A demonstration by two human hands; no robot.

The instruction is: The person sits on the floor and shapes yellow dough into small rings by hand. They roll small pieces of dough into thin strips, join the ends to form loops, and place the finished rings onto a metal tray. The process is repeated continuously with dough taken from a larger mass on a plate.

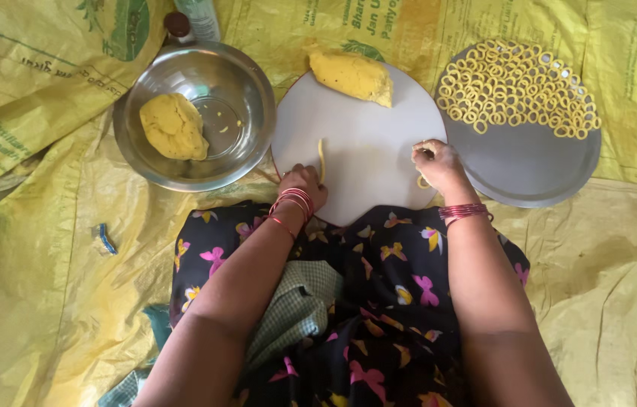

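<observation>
A round white board lies in front of me with a lump of yellow dough at its far edge. My left hand rests at the board's near edge, fingers closed on the end of a thin rolled dough strip. At the board's right edge my right hand pinches a small dough ring. Both wrists carry red bangles.
A steel bowl at the left holds another dough lump. A round steel plate at the right carries several small dough rings. A bottle stands behind the bowl. Yellow plastic sheeting covers the floor; a small blue object lies left.
</observation>
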